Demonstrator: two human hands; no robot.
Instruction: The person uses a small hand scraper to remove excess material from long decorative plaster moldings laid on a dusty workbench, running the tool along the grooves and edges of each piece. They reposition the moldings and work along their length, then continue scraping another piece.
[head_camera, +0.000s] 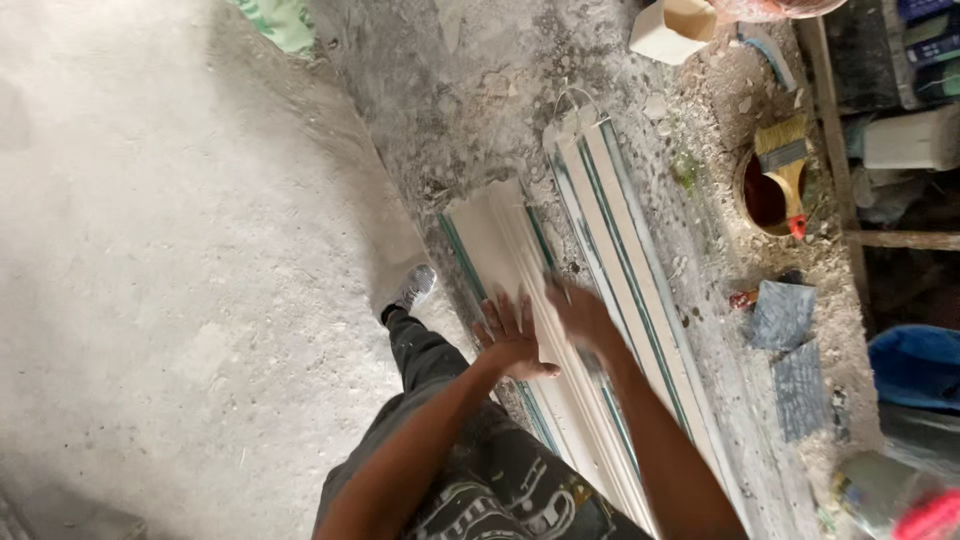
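Observation:
Two long white moulded strips with green edges lie side by side on a dusty workbench (470, 90). My left hand (512, 340) rests flat, fingers spread, on the nearer strip (495, 240). Just to its right, my right hand (580, 315) is blurred and lies palm down between the nearer strip and the farther strip (610, 200). Neither hand holds anything.
A paintbrush (783, 160) sits in a round tin (765, 195) at the right. Two dark sanding sheets (782, 315) lie on the bench near a blue container (915, 365). A white block (670, 30) stands at the top. My shoe (415, 287) is on the concrete floor (150, 250).

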